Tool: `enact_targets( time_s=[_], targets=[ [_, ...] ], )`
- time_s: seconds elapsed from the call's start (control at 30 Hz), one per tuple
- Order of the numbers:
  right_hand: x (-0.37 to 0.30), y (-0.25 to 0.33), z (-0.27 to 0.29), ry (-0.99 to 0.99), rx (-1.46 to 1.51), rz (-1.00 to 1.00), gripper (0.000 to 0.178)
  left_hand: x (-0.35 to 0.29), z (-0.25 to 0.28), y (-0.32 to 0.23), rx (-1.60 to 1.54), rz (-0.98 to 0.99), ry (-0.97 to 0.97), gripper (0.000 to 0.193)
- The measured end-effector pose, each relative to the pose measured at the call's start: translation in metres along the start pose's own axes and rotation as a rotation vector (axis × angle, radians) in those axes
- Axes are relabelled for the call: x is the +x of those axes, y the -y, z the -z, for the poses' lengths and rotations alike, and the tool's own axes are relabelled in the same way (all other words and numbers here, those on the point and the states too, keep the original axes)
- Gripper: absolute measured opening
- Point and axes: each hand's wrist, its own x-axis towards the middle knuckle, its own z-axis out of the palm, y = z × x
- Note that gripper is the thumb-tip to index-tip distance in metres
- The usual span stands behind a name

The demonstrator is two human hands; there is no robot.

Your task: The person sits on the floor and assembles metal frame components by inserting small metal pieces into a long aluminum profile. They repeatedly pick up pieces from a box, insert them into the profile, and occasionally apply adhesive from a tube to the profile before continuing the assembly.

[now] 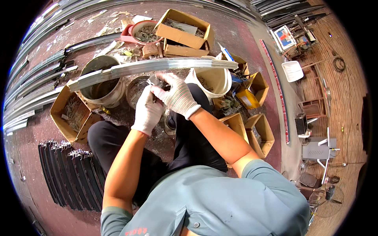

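My left hand [148,113] and my right hand [176,94], both in white knit gloves, meet in front of my knees. Between their fingertips they hold a small grey metal piece [154,81]; its exact kind is too small to tell. Just beyond the hands, a bundle of long silver metal profiles [130,70] lies across two buckets. The left bucket [118,95] is whitish and dirty, the right one [224,82] cream with bits inside. Below the profiles, a round pan [133,91] of small parts is partly hidden by my hands.
Cardboard boxes stand around me: one at left [59,108], one at the far side [179,33], several at right [263,135]. A red basin [128,36] holds small parts. Black profiles [69,177] lie in a row at left. A metal chair [319,147] stands far right.
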Motion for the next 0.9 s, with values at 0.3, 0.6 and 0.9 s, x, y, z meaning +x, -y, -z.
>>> enact_targets(
  time_s=[0.3, 0.6, 0.9],
  targets=[
    [0.122, -0.221, 0.185, -0.228, -0.176, -0.421, 0.054, 0.001, -0.014, -0.036, -0.195, 0.423, 0.203, 0.06],
    [0.151, -0.397, 0.217, -0.034, -0.478, -0.632, 0.061, 0.019, -0.028, -0.017, -0.022, 0.392, 0.292, 0.056],
    [0.148, -0.401, 0.206, -0.065, -0.311, -0.655, 0.043, 0.034, -0.034, -0.009, 0.003, 0.455, 0.34, 0.052]
  ],
)
